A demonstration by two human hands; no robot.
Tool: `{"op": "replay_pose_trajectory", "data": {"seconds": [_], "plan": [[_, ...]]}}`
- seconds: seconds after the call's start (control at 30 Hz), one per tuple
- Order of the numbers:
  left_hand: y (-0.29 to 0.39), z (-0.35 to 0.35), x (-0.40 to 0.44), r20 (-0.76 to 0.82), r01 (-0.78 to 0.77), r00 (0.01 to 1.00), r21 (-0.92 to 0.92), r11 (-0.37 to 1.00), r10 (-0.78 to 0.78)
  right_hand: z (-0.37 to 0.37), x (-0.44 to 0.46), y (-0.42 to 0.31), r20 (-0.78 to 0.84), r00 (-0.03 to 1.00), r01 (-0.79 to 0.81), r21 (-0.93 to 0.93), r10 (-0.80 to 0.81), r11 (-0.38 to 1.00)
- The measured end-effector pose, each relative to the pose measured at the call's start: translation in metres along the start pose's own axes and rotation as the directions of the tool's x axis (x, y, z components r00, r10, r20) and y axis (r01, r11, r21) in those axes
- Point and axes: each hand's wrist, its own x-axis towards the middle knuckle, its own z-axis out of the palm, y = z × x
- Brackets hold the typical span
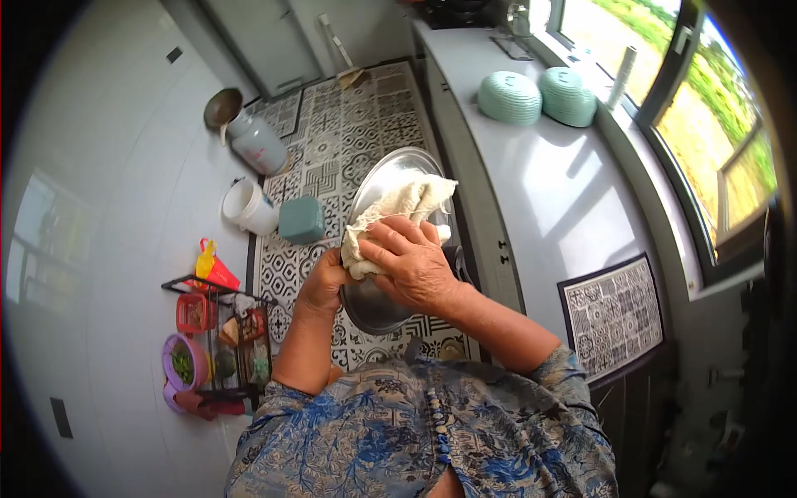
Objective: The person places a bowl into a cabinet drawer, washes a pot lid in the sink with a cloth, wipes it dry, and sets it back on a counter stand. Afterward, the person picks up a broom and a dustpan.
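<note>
A round, shiny metal basin (374, 309) is held in front of my body, over the patterned floor. My left hand (322, 284) is closed on its left rim; the fingertips are hidden beneath the cloth and the rim. A crumpled cream cloth (407, 202) lies across the inside of the basin. My right hand (411, 259) presses on this cloth from above, its fingers bent over the folds. The thumb side of that hand is partly out of sight.
On the right runs a grey counter (531, 178) with two green ribbed bowls (509, 97) upside down and a patterned mat (614, 315). To the left stand a gas cylinder (259, 145), a white bucket (249, 206), a green bin (300, 220) and a black rack (237, 290).
</note>
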Motion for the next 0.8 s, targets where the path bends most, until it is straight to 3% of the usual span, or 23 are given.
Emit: {"op": "replay_pose_trajectory", "data": {"seconds": [0.07,0.13,0.17,0.2,0.23,0.27,0.3,0.37,0.4,0.43,0.47,0.5,0.53,0.57,0.6,0.63,0.67,0.73,0.8], "plan": [[0.006,-0.009,0.009,-0.002,0.027,1.000,0.001,1.000,-0.027,0.007,0.019,0.021,0.074,0.978,0.198,-0.018,-0.197,0.980],[0.014,-0.026,0.021,-0.009,0.064,0.998,0.086,0.994,-0.064,0.017,0.050,0.052,0.012,0.986,0.169,-0.119,-0.168,0.979],[0.020,-0.027,0.028,-0.015,0.098,0.995,0.120,0.988,-0.097,0.018,0.071,0.066,-0.002,1.000,0.025,-0.073,-0.025,0.997],[0.028,-0.029,0.034,-0.019,0.132,0.991,0.159,0.978,-0.130,0.038,0.090,0.098,-0.181,0.983,-0.018,0.063,0.029,0.998],[0.037,-0.024,0.040,-0.050,0.088,0.995,0.161,0.983,-0.081,0.045,0.108,0.119,-0.159,0.957,-0.211,0.186,0.242,0.960],[0.042,-0.029,0.048,-0.047,0.082,0.996,0.160,0.984,-0.075,0.037,0.124,0.128,-0.031,0.869,-0.466,0.287,0.494,0.837],[0.047,-0.036,0.057,-0.048,0.040,0.998,0.092,0.995,-0.036,0.045,0.135,0.150,0.146,0.674,-0.710,0.399,0.724,0.580],[0.052,-0.066,0.076,-0.027,0.024,0.999,0.033,0.999,-0.023,0.074,0.138,0.202,0.059,0.663,-0.686,0.448,0.746,0.574],[0.060,-0.074,0.082,-0.015,0.021,1.000,0.028,0.999,-0.021,0.096,0.123,0.242,-0.017,0.839,-0.542,0.058,0.544,0.838],[0.072,-0.078,0.091,-0.054,0.001,0.999,-0.041,0.999,-0.004,0.112,0.116,0.274,0.017,0.957,-0.265,-0.356,0.289,0.896],[0.083,-0.085,0.104,-0.093,-0.022,0.996,-0.114,0.993,0.011,0.124,0.110,0.283,0.014,0.941,-0.328,-0.205,0.338,0.922],[0.091,-0.097,0.115,-0.101,-0.055,0.994,-0.155,0.986,0.040,0.124,0.114,0.261,0.067,0.647,-0.753,0.210,0.760,0.623],[0.098,-0.109,0.123,-0.101,-0.052,0.994,-0.177,0.983,0.034,0.160,0.089,0.299,0.120,0.654,-0.742,0.293,0.747,0.603],[0.109,-0.123,0.134,-0.090,-0.072,0.994,-0.163,0.984,0.058,0.157,0.092,0.277,0.264,0.530,-0.845,0.237,0.806,0.478],[0.119,-0.139,0.146,-0.077,-0.093,0.994,-0.144,0.985,0.083,0.161,0.093,0.262,0.295,0.522,-0.848,0.082,0.800,0.523],[0.123,-0.163,0.159,-0.044,-0.038,0.998,-0.087,0.995,0.035,0.176,0.087,0.258,0.410,0.577,-0.781,0.027,0.706,0.624],[0.128,-0.167,0.172,-0.042,-0.031,0.999,-0.094,0.995,0.027,0.192,0.064,0.250,0.410,0.666,-0.737,0.492,0.623,0.464],[0.139,-0.166,0.195,-0.115,-0.107,0.988,-0.043,0.993,0.101,0.182,0.088,0.212,0.646,0.444,-0.892,0.386,0.621,0.236],[0.130,-0.182,0.217,-0.072,-0.128,0.989,-0.017,0.992,0.126,0.189,0.087,0.211,0.736,0.344,-0.898,0.440,0.584,-0.026]]}}
